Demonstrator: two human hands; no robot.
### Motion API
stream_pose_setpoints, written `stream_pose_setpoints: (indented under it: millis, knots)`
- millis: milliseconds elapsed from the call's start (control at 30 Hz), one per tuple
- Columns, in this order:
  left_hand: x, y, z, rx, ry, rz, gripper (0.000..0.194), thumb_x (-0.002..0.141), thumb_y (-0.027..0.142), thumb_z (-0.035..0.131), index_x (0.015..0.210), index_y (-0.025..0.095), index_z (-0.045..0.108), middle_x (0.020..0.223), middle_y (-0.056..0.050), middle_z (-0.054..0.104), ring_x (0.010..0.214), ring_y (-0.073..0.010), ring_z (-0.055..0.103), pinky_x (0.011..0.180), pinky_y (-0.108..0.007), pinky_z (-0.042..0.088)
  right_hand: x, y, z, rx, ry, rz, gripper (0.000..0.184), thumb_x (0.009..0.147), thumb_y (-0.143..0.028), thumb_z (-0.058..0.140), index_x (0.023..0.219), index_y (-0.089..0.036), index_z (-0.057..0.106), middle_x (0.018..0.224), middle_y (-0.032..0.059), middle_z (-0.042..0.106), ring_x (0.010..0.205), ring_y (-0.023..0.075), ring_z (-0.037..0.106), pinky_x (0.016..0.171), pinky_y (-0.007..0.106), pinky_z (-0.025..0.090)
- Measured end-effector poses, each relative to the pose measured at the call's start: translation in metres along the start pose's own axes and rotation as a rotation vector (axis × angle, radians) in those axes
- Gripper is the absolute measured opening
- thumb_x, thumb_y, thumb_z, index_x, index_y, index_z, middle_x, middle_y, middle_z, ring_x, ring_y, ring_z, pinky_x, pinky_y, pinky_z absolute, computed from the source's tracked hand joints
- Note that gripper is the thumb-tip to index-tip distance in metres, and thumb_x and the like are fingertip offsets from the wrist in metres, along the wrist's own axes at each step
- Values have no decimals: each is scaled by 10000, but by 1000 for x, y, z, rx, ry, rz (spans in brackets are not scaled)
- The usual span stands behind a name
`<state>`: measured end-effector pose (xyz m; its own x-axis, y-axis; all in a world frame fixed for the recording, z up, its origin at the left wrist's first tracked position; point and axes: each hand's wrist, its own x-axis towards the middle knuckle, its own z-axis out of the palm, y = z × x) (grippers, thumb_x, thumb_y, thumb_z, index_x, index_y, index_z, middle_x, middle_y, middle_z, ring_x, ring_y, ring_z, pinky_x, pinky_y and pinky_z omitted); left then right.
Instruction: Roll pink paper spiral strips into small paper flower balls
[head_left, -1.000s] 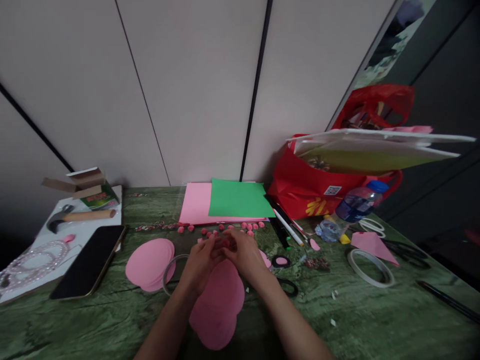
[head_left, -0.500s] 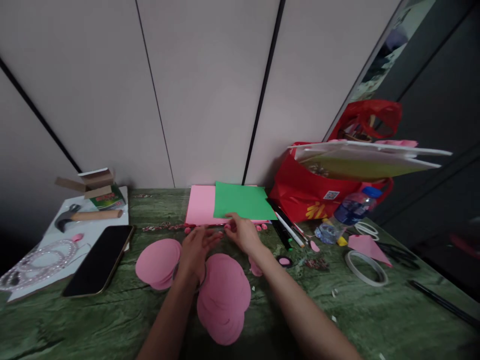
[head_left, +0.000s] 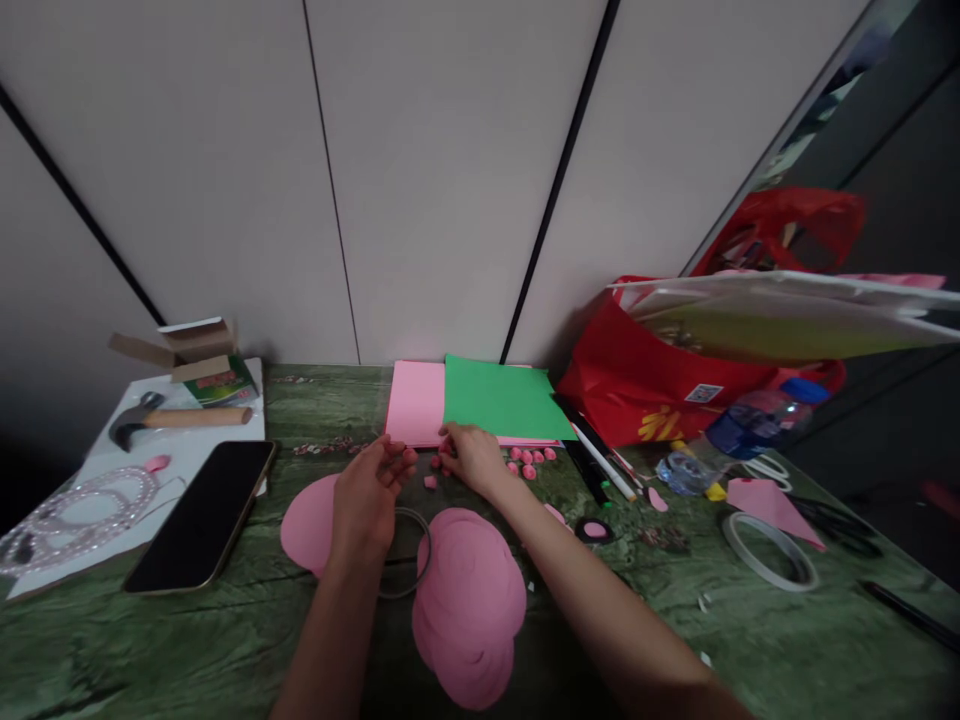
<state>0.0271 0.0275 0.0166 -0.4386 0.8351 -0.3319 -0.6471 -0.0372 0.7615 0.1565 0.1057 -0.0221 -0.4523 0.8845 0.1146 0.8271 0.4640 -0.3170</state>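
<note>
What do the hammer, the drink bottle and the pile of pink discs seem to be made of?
Hammer: smooth handle, likely wood by its tan colour; the dark head is probably metal.
Bottle: probably thin, shiny plastic, since its body is see-through.
Pink discs: matte paper or thin card, judging by their flat, overlapping edges.

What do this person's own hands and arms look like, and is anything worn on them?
The left hand and right hand are ungloved. No sleeve, watch or bracelet shows. The fingers are too dim to rule out a thin ring.
</note>
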Motion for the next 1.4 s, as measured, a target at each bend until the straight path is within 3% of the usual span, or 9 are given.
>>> stream_pose_setpoints:
  millis: [133, 333, 533, 700, 833, 1000, 1400]
  knots:
    - [1, 0, 0, 2, 4, -2, 117, 695, 117, 550, 806, 106, 583, 646, -21, 629, 567, -141, 632, 557, -243, 462, 0, 5, 2, 0, -22, -21, 121, 763, -194, 555, 853, -162, 628, 855, 73, 655, 795, 182, 585, 660, 250, 373]
    - [0, 1, 1, 14, 12, -4, 106, 697, 114, 553, 798, 110, 583, 646, -19, 633, 564, -134, 626, 553, -239, 463, 0, 9, 0, 31, -12, -60, 142, 766, -198, 564, 874, -143, 639, 852, 80, 645, 785, 178, 579, 659, 248, 380]
    - [-2, 5, 5, 32, 36, -26, 102, 692, 111, 538, 784, 116, 582, 634, -16, 629, 552, -128, 618, 557, -239, 456, 1, 27, -17, 54, 3, -79, 186, 798, -190, 553, 956, -156, 646, 918, 89, 645, 812, 172, 578, 712, 260, 394]
    - [-1, 3, 5, 41, 10, -12, 108, 688, 117, 545, 789, 114, 584, 649, -20, 632, 563, -129, 619, 563, -239, 456, -10, 36, -27, 79, -74, -214, 155, 710, -139, 657, 848, -202, 690, 888, 37, 648, 856, 158, 561, 764, 242, 389]
    - [-1, 4, 5, 24, 22, -17, 124, 682, 103, 535, 796, 111, 585, 634, -18, 630, 542, -124, 610, 550, -238, 454, -15, 34, -23, 73, -89, -277, 146, 702, -164, 682, 843, -201, 697, 924, 53, 624, 910, 173, 526, 792, 260, 380]
    - [-1, 5, 4, 13, 38, -22, 139, 667, 90, 528, 792, 112, 584, 624, -20, 629, 539, -133, 613, 536, -243, 447, -12, 33, -17, 48, -80, -274, 97, 779, -218, 617, 819, -194, 702, 931, 66, 601, 926, 175, 502, 815, 275, 368]
    - [-1, 2, 1, 4, 28, -11, 126, 691, 93, 532, 805, 98, 586, 638, -25, 634, 529, -126, 609, 522, -237, 448, 2, 31, -10, -78, -101, -214, 186, 857, -207, 498, 797, -135, 658, 932, 96, 580, 917, 177, 482, 824, 273, 338]
